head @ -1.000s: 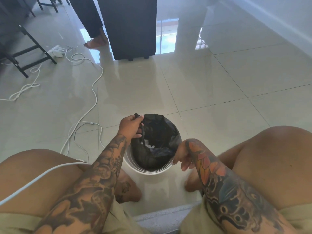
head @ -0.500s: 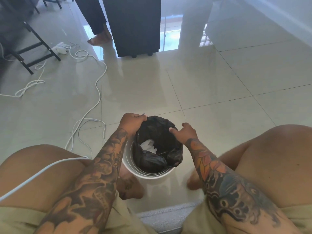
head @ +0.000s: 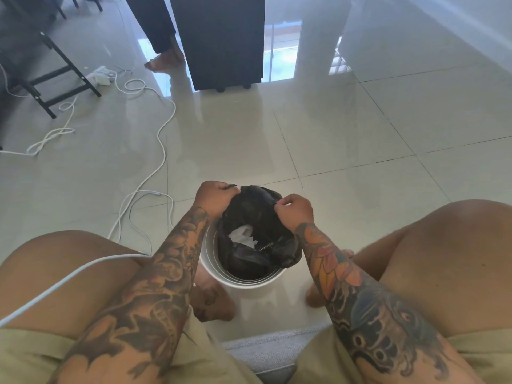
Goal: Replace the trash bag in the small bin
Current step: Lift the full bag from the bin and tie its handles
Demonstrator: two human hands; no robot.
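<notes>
Trash bag (head: 256,217), black and partly filled, sits inside the small white bin (head: 241,282) on the floor between your feet, with its mouth pulled free of the rim and gathered upward. Your left fingertips (head: 231,189) are curled and pinching the far-left edge of the bag's mouth; your right fingertips (head: 278,204) are curled and pinching the opposite edge, just across from them. Both hands grip plastic, neither is loose. White crumpled paper (head: 242,235) shows inside through the gap that is not yet closed.

To do this step well, I would bring the two pinched edges together above the middle of the bin before you lift, so the paper cannot spill out. Take a fuller fold of plastic in each pinch; a thin edge of film looks likely to stretch or tear under the load. Lift straight up, and if the bin rises with the bag, steady it with a foot.

Outward from the fingers: your left hand (head: 214,196) is knuckles-up at the bag's far-left side, the wrist bent slightly down, the forearm running back toward your left knee. Your right hand (head: 295,210) sits a little nearer to you, knuckles up, its forearm angling back over your right thigh. Both arms converge over the bin.
</notes>
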